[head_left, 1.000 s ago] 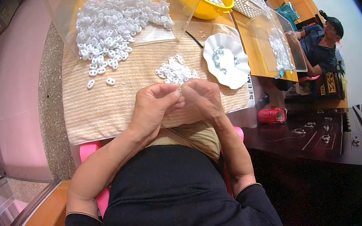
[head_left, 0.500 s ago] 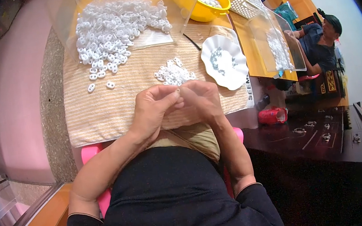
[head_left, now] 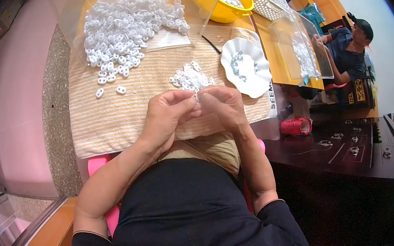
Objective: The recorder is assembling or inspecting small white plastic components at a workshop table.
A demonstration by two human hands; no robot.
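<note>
Right hand (head_left: 225,106) edged rightward, white piece (head_left: 197,96) at tip of left grip (head_left: 168,114).

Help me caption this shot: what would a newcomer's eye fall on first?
Probably the heap of white two-holed pieces at the far left, spreading onto the striped towel. Next, perhaps, the yellow basin beyond the towel and the wavy white dish on its right side. Then the left hand and right hand, close together over its near part.
</note>
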